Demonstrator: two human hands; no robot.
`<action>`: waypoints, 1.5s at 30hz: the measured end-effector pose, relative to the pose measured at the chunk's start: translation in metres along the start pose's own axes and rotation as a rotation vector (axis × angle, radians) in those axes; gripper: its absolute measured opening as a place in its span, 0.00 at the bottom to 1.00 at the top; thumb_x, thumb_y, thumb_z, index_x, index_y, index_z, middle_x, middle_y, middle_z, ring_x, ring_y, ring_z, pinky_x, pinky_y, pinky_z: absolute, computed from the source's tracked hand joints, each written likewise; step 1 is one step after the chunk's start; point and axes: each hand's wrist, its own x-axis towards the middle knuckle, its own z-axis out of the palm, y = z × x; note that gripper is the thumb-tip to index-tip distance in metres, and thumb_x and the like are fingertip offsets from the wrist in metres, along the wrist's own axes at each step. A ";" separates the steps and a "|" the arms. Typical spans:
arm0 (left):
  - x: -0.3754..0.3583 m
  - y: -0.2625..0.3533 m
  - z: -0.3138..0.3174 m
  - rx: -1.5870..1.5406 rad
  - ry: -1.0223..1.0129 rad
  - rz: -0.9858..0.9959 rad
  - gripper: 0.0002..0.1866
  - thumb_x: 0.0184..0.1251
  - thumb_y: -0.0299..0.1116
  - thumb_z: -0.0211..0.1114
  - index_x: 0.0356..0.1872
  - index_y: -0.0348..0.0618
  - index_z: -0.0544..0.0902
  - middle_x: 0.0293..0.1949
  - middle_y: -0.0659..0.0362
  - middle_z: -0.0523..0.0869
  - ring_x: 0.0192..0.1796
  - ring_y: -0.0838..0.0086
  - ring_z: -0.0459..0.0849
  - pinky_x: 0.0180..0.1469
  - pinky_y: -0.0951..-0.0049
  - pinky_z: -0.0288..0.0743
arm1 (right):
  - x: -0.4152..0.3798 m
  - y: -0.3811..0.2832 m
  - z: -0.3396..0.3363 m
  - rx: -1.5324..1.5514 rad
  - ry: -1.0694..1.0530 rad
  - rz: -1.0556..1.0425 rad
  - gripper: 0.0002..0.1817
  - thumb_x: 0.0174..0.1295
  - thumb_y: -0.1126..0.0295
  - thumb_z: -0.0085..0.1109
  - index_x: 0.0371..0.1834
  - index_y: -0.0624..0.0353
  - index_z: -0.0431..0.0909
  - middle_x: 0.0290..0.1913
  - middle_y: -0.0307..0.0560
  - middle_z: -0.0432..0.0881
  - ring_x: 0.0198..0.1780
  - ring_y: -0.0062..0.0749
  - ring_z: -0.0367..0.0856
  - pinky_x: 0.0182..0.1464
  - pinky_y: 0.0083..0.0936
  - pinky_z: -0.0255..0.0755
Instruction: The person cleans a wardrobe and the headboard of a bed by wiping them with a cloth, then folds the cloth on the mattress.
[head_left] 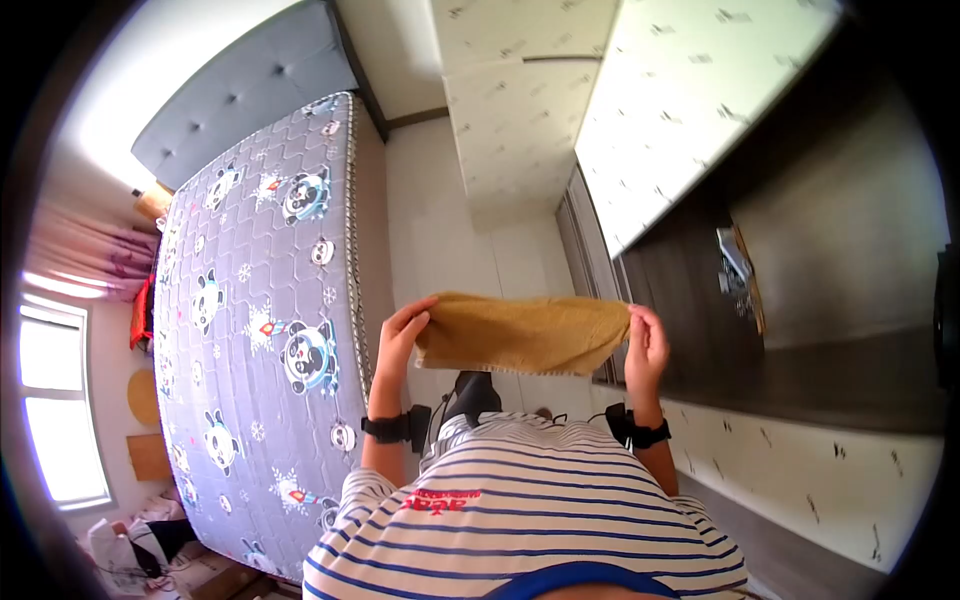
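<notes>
A mustard-brown cloth (520, 335) is stretched sideways in front of my body, with a pale, rough-looking lower edge. At its left upper corner, my left hand (400, 338) pinches the fabric between thumb and fingers. The right end is gripped by my right hand (645, 348), with the thumb and fingertips at its upper corner. The cloth hangs in the air between both hands, slightly slack. Each of my wrists wears a black strap with a small device.
On the left is a bed with a grey panda-print mattress (270, 330) and a grey tufted headboard (250, 85). To the right stands a patterned white wardrobe (690, 110) with an open dark compartment (680, 310) holding small items. Pale floor (430, 200) runs between them.
</notes>
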 end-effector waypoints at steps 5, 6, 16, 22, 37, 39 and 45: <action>0.031 -0.008 -0.076 0.088 0.115 -0.123 0.22 0.72 0.32 0.61 0.65 0.40 0.74 0.44 0.63 0.86 0.44 0.82 0.80 0.46 0.82 0.72 | 0.043 0.008 0.119 0.118 -0.038 0.013 0.10 0.74 0.73 0.50 0.54 0.65 0.75 0.52 0.43 0.80 0.53 0.23 0.78 0.58 0.19 0.70; 0.041 -0.018 -0.093 0.209 0.111 -0.215 0.25 0.73 0.36 0.61 0.68 0.44 0.70 0.37 0.63 0.85 0.40 0.81 0.80 0.40 0.79 0.73 | 0.053 0.008 0.140 0.123 -0.052 -0.001 0.10 0.74 0.73 0.50 0.54 0.65 0.75 0.52 0.43 0.80 0.53 0.23 0.78 0.58 0.19 0.70; 0.130 0.006 -0.133 0.517 0.050 -0.086 0.18 0.69 0.32 0.61 0.59 0.44 0.78 0.40 0.51 0.88 0.35 0.62 0.88 0.39 0.67 0.79 | 0.156 -0.009 0.273 -0.209 -0.142 -0.719 0.13 0.61 0.82 0.61 0.50 0.66 0.76 0.41 0.57 0.83 0.39 0.52 0.84 0.42 0.36 0.79; 0.211 0.002 -0.141 0.742 -0.088 -0.079 0.16 0.71 0.35 0.59 0.57 0.45 0.79 0.34 0.46 0.88 0.37 0.52 0.87 0.41 0.60 0.79 | 0.223 0.010 0.326 -0.458 -0.073 -1.009 0.21 0.63 0.83 0.60 0.59 0.70 0.67 0.44 0.65 0.80 0.40 0.57 0.79 0.44 0.44 0.75; 0.399 0.059 -0.265 0.472 -0.071 -0.367 0.20 0.67 0.35 0.66 0.58 0.40 0.80 0.41 0.51 0.89 0.40 0.72 0.85 0.43 0.70 0.78 | 0.410 -0.016 0.565 0.199 -0.652 -0.935 0.13 0.45 0.86 0.50 0.26 0.56 0.81 0.17 0.40 0.72 0.19 0.34 0.71 0.27 0.28 0.68; 0.419 0.049 -0.297 0.386 0.129 -0.136 0.16 0.67 0.31 0.66 0.55 0.41 0.83 0.41 0.55 0.89 0.42 0.76 0.84 0.46 0.74 0.77 | 0.431 -0.014 0.602 0.275 -0.596 -0.911 0.14 0.46 0.86 0.52 0.29 0.55 0.83 0.16 0.37 0.74 0.15 0.29 0.68 0.21 0.24 0.64; 0.478 0.037 -0.397 0.144 0.456 -0.157 0.12 0.67 0.29 0.65 0.49 0.37 0.86 0.41 0.61 0.89 0.44 0.80 0.84 0.49 0.78 0.76 | 0.477 0.003 0.684 0.166 -0.498 -0.814 0.14 0.51 0.88 0.48 0.28 0.59 0.82 0.21 0.43 0.81 0.19 0.31 0.77 0.23 0.23 0.68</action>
